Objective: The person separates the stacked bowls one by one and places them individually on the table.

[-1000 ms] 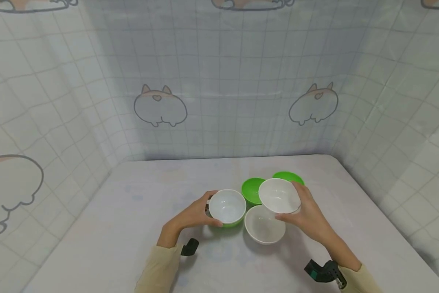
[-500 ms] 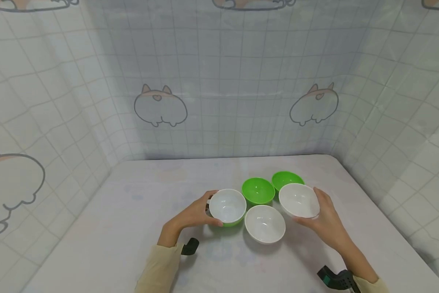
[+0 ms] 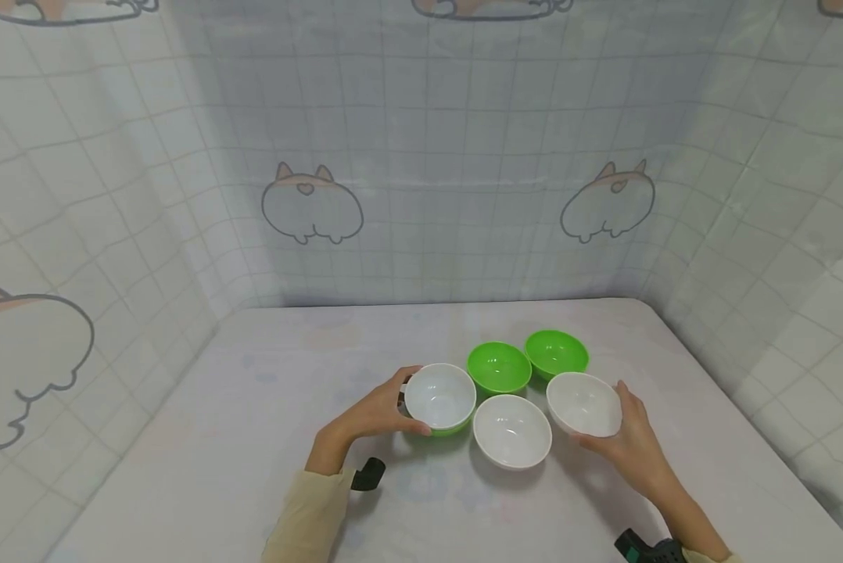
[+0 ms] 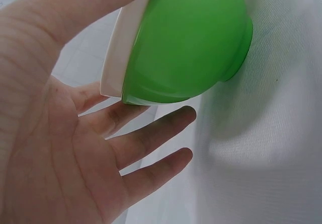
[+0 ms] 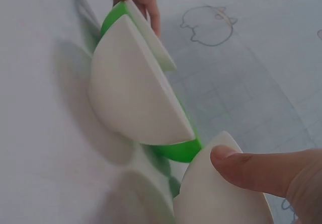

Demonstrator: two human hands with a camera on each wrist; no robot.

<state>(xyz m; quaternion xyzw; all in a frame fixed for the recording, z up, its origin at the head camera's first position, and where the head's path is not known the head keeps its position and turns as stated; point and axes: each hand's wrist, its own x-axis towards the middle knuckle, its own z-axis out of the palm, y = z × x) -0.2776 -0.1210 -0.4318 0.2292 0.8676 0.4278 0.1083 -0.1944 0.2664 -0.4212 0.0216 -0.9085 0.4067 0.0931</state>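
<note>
My left hand (image 3: 374, 408) grips a white bowl (image 3: 439, 396) nested in a green bowl (image 4: 191, 43), thumb on the near side and fingers on the far side. In the left wrist view, the other fingers spread below the rim. My right hand (image 3: 633, 442) holds another white bowl (image 3: 585, 403) by its right side, with the thumb (image 5: 241, 168) on the outer wall. That bowl tilts slightly; whether its base touches the table is hidden. Between the hands a third white bowl (image 3: 511, 430) stands upright on the table.
Behind the white bowls stand two green bowls, one near the middle (image 3: 499, 367) and one further right (image 3: 557, 353). They sit close together on the white-covered table (image 3: 309, 336). A patterned sheet (image 3: 457, 195) hangs around the back and sides.
My right hand has carried its white bowl right and down, away from above the middle white bowl and the green bowls, which are now uncovered. The left hand has kept its hold.
</note>
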